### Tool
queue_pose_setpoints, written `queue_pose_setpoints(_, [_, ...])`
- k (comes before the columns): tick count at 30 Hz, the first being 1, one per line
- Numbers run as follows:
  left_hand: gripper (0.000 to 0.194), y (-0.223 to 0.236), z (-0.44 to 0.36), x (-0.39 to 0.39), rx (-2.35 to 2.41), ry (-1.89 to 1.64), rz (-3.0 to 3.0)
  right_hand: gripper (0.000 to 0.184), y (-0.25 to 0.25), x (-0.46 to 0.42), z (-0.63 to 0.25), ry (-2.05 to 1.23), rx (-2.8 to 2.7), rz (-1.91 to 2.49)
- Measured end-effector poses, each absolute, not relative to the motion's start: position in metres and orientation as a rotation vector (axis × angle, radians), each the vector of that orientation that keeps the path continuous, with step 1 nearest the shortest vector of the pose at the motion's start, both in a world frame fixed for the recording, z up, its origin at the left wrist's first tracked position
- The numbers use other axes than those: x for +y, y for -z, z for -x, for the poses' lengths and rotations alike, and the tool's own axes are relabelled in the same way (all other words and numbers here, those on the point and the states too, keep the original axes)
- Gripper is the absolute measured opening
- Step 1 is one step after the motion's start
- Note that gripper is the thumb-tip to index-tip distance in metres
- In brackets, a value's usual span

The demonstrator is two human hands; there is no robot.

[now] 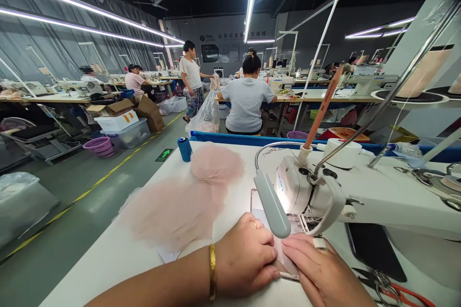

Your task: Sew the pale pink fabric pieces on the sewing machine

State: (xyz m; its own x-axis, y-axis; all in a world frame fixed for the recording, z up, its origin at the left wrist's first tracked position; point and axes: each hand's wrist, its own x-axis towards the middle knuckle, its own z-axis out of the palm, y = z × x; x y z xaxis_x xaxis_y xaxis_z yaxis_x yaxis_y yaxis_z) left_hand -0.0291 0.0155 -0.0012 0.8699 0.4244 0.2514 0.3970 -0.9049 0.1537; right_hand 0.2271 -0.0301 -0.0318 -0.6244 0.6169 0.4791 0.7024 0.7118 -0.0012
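My left hand, with a gold ring and bangle, is curled with fingers pressed down on a small pale pink fabric piece under the head of the white sewing machine. My right hand lies flat beside it, fingers together and stretched over the same piece near the needle area. The machine's grey lamp hangs just above my hands. A pile of sheer pink fabric pieces rests on the white table to the left.
A blue thread spool stands at the table's far edge. Scissors with red handles lie at the lower right. A seated person works ahead with their back to me; others stand or sit farther off. Boxes, a purple basket and an aisle lie left.
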Motion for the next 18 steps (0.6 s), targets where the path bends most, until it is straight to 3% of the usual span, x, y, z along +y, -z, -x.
queue_pose_setpoints(14, [0.019, 0.003, 0.026, 0.018, 0.848, -0.519, -2.94, 0.053, 0.042, -0.024, -0.225, 0.388, -2.408, 1.198])
queue_pose_setpoints(18, [0.017, 0.005, 0.027, 0.018, 0.79, -0.555, -2.932, 0.048, 0.03, -0.029, -0.221, 0.415, -2.343, 1.034])
